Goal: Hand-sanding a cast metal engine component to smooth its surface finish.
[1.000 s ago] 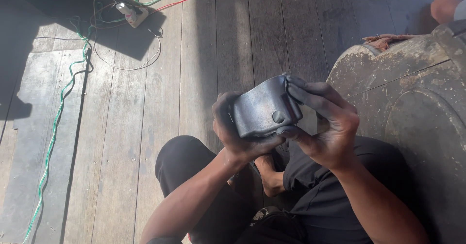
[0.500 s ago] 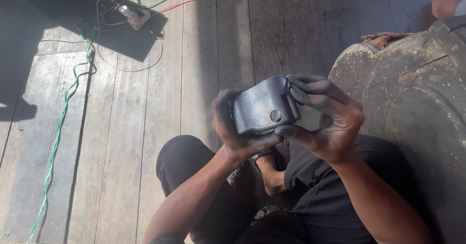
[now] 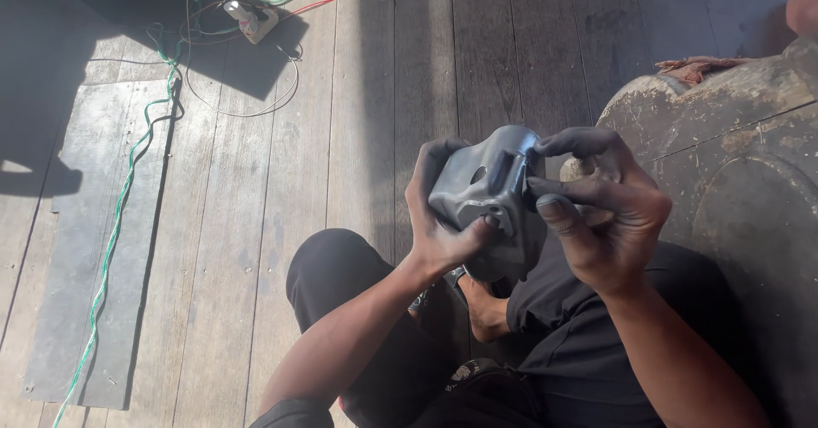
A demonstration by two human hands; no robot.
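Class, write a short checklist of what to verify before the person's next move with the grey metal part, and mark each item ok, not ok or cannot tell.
1. Left hand grips the metal part from the side, thumb on its front: ok.
2. Right hand supports the part, fingers on its right edge: ok.
3. Part held off the wooden floor, above the lap: ok.
4. Green cable lies well away from both hands: ok.
5. Hole in the part faces the camera, uncovered: ok.
6. Underside of the part undamaged: cannot tell, hidden.
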